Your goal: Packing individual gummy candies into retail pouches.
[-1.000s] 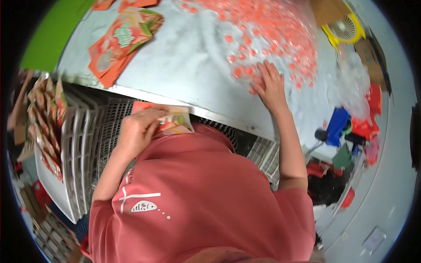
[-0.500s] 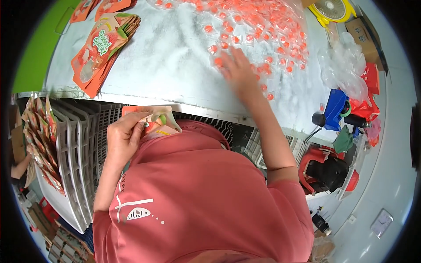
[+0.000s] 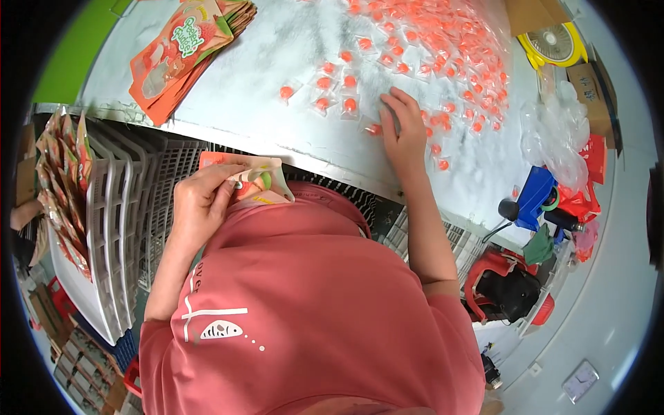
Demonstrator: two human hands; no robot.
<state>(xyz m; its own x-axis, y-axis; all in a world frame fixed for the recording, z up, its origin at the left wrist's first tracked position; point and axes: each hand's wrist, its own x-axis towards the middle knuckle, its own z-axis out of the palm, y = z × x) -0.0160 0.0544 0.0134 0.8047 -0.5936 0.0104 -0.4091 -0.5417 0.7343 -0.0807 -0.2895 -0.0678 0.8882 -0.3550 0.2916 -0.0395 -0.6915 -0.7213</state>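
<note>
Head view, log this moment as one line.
left hand: holds pouch | right hand: beside wrapped candies | table: pouch stack at left

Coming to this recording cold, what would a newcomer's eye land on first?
First, the heap of small clear plastic packets with round orange-red pieces, spread across the upper right of the whitish table. Then the orange-and-green printed pouch in the left hand, lower left of centre, and the yellow-framed round fan at the upper right.

Your left hand (image 3: 200, 202) pinches a flat orange-and-cream printed pouch (image 3: 266, 184); your right hand (image 3: 406, 133) is among small clear plastic packets with round orange-red centres (image 3: 350, 105)
</note>
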